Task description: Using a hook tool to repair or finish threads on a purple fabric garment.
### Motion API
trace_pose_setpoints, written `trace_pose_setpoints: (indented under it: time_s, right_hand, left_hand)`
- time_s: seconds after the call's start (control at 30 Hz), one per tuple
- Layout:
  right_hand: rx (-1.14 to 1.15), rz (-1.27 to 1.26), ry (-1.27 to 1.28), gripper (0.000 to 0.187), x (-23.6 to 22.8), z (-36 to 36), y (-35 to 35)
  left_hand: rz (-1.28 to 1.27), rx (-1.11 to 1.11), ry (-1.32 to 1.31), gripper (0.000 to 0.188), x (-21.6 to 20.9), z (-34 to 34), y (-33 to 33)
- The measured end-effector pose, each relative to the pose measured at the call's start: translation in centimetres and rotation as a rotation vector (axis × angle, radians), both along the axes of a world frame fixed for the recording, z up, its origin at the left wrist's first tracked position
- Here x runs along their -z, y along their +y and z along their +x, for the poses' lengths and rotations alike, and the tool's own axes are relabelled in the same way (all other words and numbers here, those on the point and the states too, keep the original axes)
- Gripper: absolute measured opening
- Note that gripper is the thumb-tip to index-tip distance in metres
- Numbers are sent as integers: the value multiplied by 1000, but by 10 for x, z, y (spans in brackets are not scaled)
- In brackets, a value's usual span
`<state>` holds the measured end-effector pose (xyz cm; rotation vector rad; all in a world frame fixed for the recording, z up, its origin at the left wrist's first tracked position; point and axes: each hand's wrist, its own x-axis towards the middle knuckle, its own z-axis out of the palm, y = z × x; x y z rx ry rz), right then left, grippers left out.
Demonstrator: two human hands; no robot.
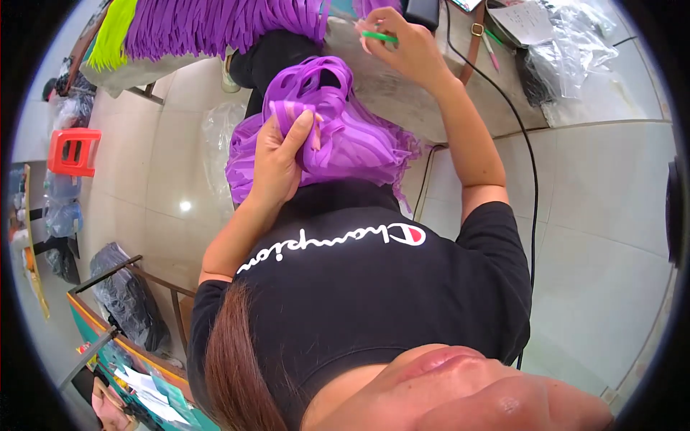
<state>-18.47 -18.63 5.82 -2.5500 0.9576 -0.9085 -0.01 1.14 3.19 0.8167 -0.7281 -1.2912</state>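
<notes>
A loose heap of purple straps [359, 147] lies across my lap, with several looped upward. My left hand [286, 147] is closed around a few of these straps, the thumb pressed on top of them. Further off and to the right, my right hand [406, 50] is raised over the table's near edge, apart from the heap. Its fingers are closed on a slim green stick-like tool [379, 36], whose exact kind I cannot make out.
Purple strips [223, 27] and yellow-green strips [113, 34] hang over the grey table [381, 100]. At its right lie a brown strap [474, 43], a black cable [514, 108] and crumpled see-through plastic [568, 57]. A red stool [74, 152] stands left.
</notes>
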Motion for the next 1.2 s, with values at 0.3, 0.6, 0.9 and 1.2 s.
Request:
trace_pose_setpoints:
  time_s: [0.3,0.6,0.9,1.2]
  right_hand:
    - [-304,-754,193,47,-30,-21,49]
    - [-416,-772,250,54,-33,-14,62]
    - [-417,-766,276,55,-32,-16,60]
    - [-422,-778,282,55,-34,-13,63]
  left_hand:
    - [177,386,307,16,-10,14,-9]
    - [278,491,435,16,-15,20,-5]
    - [292,442,363,15,-15,19,-5]
    - [295,442,392,13,-11,18,-5]
